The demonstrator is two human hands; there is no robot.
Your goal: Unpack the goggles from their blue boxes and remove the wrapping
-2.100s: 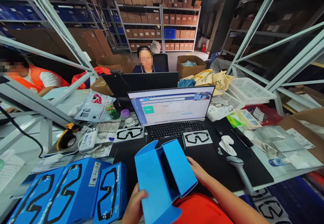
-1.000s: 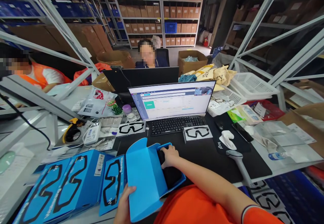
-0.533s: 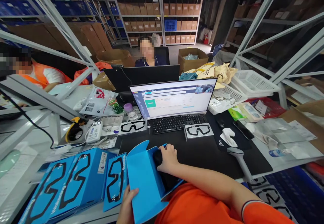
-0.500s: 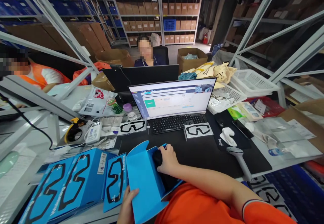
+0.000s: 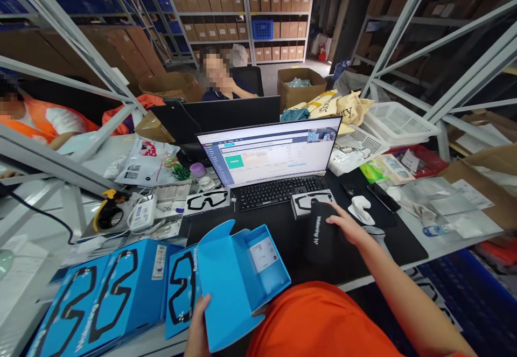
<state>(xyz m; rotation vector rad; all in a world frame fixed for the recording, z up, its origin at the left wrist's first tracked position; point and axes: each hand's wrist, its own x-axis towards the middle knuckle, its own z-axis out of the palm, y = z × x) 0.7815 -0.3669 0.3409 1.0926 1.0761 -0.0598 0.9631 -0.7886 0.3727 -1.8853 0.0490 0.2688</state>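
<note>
My right hand [image 5: 343, 222] grips a black glasses case [image 5: 319, 230] with white lettering, held above the black desk mat. Behind the case, partly covered by it, lies a grey box with glasses printed on it [image 5: 301, 204]. An opened blue carton [image 5: 264, 273] stands in front of me, its lid folded out to the left; a white printed paper [image 5: 262, 254] shows inside. My left hand [image 5: 200, 322] holds the edge of that lid, thumb on the inner face. Left of it are closed blue boxes [image 5: 121, 292] with black glasses printed on them.
A monitor [image 5: 274, 152] and keyboard [image 5: 278, 193] stand at the back of the desk. A barcode scanner [image 5: 375, 234], phone [image 5: 383, 197] and white baskets [image 5: 399, 123] are to the right. Another grey glasses box [image 5: 207, 201] lies left of the keyboard. Two people sit beyond the desk.
My right hand has drawn the black glasses case out of the blue carton and carried it right. My left hand stays on the lid. The person opposite has raised a hand.
</note>
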